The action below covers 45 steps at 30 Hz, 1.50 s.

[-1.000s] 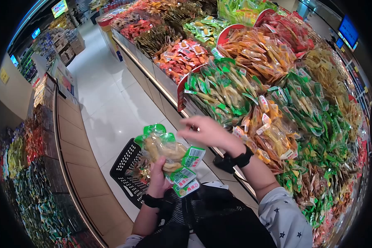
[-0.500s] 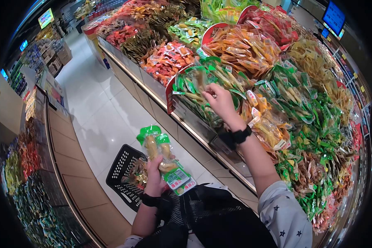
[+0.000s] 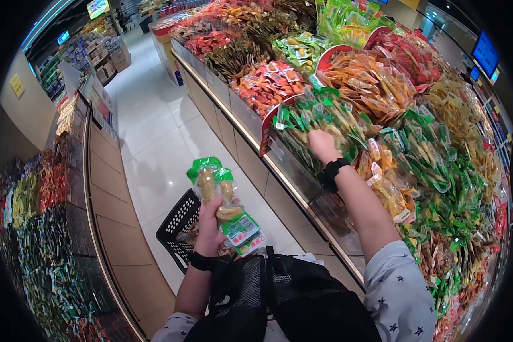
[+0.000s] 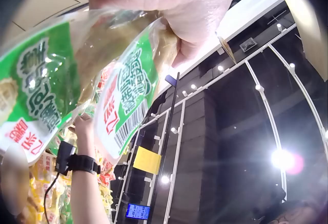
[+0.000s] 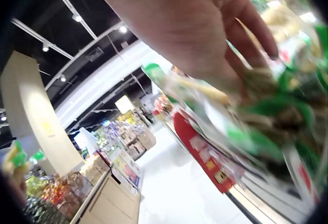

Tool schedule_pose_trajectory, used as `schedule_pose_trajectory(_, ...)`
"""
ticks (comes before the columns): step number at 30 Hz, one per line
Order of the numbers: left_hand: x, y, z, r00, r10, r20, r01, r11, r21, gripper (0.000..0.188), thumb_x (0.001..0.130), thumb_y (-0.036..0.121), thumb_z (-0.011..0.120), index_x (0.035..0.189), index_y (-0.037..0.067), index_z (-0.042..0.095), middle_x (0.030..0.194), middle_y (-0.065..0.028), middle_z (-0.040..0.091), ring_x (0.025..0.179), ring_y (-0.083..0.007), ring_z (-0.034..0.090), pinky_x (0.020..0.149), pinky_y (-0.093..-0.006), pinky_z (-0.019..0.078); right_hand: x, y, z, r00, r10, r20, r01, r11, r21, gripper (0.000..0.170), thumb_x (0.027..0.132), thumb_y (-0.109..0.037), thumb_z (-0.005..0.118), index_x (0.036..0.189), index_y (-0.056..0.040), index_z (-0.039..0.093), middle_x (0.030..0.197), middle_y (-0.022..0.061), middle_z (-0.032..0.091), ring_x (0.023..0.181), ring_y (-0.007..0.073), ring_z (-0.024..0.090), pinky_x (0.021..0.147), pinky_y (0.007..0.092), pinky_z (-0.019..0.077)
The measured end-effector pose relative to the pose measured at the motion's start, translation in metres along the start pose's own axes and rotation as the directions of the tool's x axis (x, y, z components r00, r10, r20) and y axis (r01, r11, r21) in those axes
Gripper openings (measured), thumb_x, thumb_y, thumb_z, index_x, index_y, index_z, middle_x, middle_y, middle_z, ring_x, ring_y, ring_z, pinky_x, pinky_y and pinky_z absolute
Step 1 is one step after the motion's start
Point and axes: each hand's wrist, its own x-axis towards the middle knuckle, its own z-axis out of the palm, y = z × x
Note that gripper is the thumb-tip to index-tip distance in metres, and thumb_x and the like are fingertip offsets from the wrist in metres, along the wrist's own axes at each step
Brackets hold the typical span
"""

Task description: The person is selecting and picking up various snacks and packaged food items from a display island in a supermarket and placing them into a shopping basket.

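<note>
My left hand [image 3: 210, 227] holds several clear packets [image 3: 227, 212] with green tops and white printed labels, upright above a basket. In the left wrist view, the fingers [image 4: 187, 16] curl over two of these packets [image 4: 130, 83]. My right hand [image 3: 323, 145] is down in the pile of green-edged packets [image 3: 342, 122] on the display, with its fingertips hidden in the head view. In the right wrist view, the fingers [image 5: 256, 29] bend round the top of a green-edged packet [image 5: 256, 83]; the packets there are blurred.
A black basket [image 3: 176, 225] with packets in it is below my left hand. The display's edge [image 3: 239, 128] runs diagonally beside a red curved divider [image 3: 265, 135]. Orange packets [image 3: 362, 80] lie behind the green ones. Another display [image 3: 105, 228] stands at the left, across the aisle floor [image 3: 154, 134].
My right hand has moved from above the aisle side of the display down into the green-edged pile. The packets in my left hand were fanned out earlier and are now closer together. The view has shifted.
</note>
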Motion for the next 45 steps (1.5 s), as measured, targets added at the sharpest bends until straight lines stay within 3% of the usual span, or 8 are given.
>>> schedule_pose_trajectory(4,-0.011,-0.009,-0.006,0.999,-0.012,-0.041,0.011,0.999,-0.036,0.040,0.080,0.010,0.049,0.117,0.004,0.035,0.095,-0.0118,0.053,0.081,-0.0236,0.057,0.068,-0.0382,0.0505,-0.035,-0.036,-0.078,1.000,-0.002,0.029,0.005,0.996,-0.091,0.037,0.065,-0.019,0.064,0.099,-0.0069,0.058,0.091,0.0117,0.059,0.084,0.0259,0.058,0.068,0.0372,0.0480)
schedule_pose_trajectory(7,-0.016,-0.017,0.003,0.999,-0.026,-0.035,0.025,0.999,-0.030,0.039,0.080,0.009,0.050,0.116,0.003,0.036,0.095,-0.0116,0.053,0.080,-0.0225,0.057,0.068,-0.0366,0.0507,-0.079,-0.086,-0.101,0.917,-0.290,-0.275,0.390,0.800,0.456,0.051,0.067,-0.033,0.069,0.108,-0.0070,0.053,0.094,0.0103,0.056,0.085,0.0250,0.055,0.071,0.0341,0.0461)
schedule_pose_trajectory(11,-0.019,-0.027,0.026,0.994,0.020,-0.104,-0.009,0.994,0.107,0.041,0.081,0.011,0.051,0.118,0.004,0.035,0.099,-0.0123,0.053,0.083,-0.0236,0.058,0.071,-0.0376,0.0508,-0.136,-0.143,-0.089,0.896,-0.441,-0.047,0.303,0.532,0.791,0.081,0.064,-0.047,0.069,0.122,0.0019,0.039,0.089,0.0158,0.051,0.083,0.0243,0.053,0.069,0.0308,0.0440)
schedule_pose_trajectory(14,-0.020,-0.034,0.016,0.990,-0.128,-0.067,0.123,0.990,-0.071,0.046,0.082,0.013,0.049,0.123,0.005,0.029,0.106,-0.0134,0.049,0.092,-0.0238,0.055,0.075,-0.0385,0.0501,-0.132,-0.143,-0.056,0.897,-0.353,-0.266,0.412,0.446,0.795,0.078,0.066,-0.038,0.071,0.123,0.0024,0.036,0.087,0.0132,0.050,0.077,0.0196,0.054,0.064,0.0289,0.0441)
schedule_pose_trajectory(19,-0.026,-0.036,0.028,0.997,-0.070,0.025,0.070,0.998,0.000,0.046,0.079,0.008,0.049,0.121,0.004,0.031,0.102,-0.0126,0.050,0.087,-0.0231,0.056,0.074,-0.0367,0.0506,-0.134,-0.127,-0.072,0.845,-0.460,0.273,-0.202,0.199,0.959,0.068,0.070,-0.017,0.070,0.124,0.0036,0.034,0.084,0.0064,0.054,0.067,0.0109,0.056,0.059,0.0222,0.0452)
schedule_pose_trajectory(39,-0.026,-0.039,0.001,0.998,-0.054,0.041,0.055,0.997,-0.046,0.032,0.088,0.014,0.047,0.117,0.003,0.038,0.104,-0.0114,0.053,0.094,-0.0225,0.055,0.080,-0.0375,0.0478,-0.121,-0.114,-0.084,0.933,-0.243,0.266,-0.337,-0.323,0.884,0.004,0.079,-0.009,0.059,0.078,-0.0075,0.056,0.075,-0.0009,0.057,0.067,0.0055,0.051,0.059,0.0195,0.0411)
schedule_pose_trajectory(41,-0.029,-0.030,0.002,0.995,-0.046,0.090,0.050,0.998,-0.048,0.031,0.087,0.013,0.048,0.114,0.002,0.040,0.101,-0.0112,0.054,0.091,-0.0228,0.056,0.079,-0.0389,0.0483,-0.091,-0.089,-0.092,1.000,0.008,0.030,-0.027,-0.252,0.967,0.002,0.080,-0.008,0.057,0.081,-0.0062,0.056,0.075,-0.0013,0.056,0.064,0.0047,0.050,0.057,0.0199,0.0407)
schedule_pose_trajectory(45,-0.034,-0.021,0.001,0.999,-0.006,0.038,0.006,1.000,0.001,0.029,0.085,0.010,0.048,0.112,0.002,0.041,0.095,-0.0112,0.055,0.086,-0.0235,0.056,0.075,-0.0431,0.0493,-0.045,-0.037,-0.093,0.840,0.106,-0.533,0.328,0.683,0.653,0.003,0.074,-0.007,0.057,0.075,-0.0042,0.058,0.071,0.0104,0.059,0.062,0.0189,0.057,0.055,0.0293,0.0444)
